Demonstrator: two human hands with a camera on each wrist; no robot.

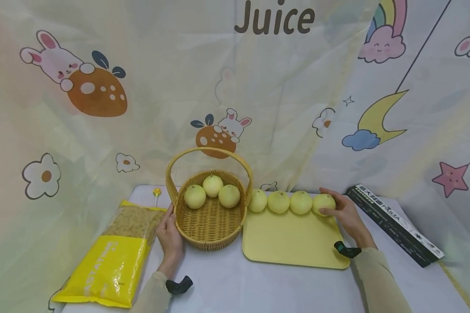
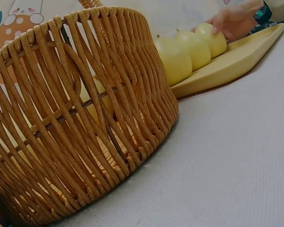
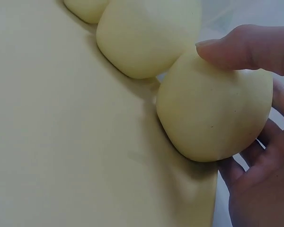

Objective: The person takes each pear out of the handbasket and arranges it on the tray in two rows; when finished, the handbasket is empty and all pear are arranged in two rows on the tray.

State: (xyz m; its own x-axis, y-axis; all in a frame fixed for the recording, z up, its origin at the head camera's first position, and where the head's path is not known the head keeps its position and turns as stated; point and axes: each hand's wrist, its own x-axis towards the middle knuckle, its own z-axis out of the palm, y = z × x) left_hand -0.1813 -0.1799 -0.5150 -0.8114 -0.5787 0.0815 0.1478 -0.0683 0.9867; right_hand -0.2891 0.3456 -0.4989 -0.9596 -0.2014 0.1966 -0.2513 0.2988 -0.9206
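My left hand (image 1: pixel 170 237) holds the left side of a round wicker basket (image 1: pixel 211 237) with a tall hoop handle; part of its fingers is hidden. In the basket sit three round, pale yellow pears, among them a front-left pear (image 1: pixel 195 197). To the right, several more pears (image 1: pixel 278 202) stand in a row along the back edge of a flat yellow tray (image 1: pixel 293 239). My right hand (image 1: pixel 346 215) grips the rightmost pear (image 3: pixel 213 109), thumb on the near side and fingers around the far side. That pear is at the tray's back right corner, close to its neighbour.
A yellow bag (image 1: pixel 105 261) with brown contents lies at the left of the white table (image 1: pixel 227 287). Behind it is a small yellow-topped stick (image 1: pixel 156 193). A long black box (image 1: pixel 393 224) lies slanted at the right. A printed cloth (image 1: pixel 160 87) hangs behind the table.
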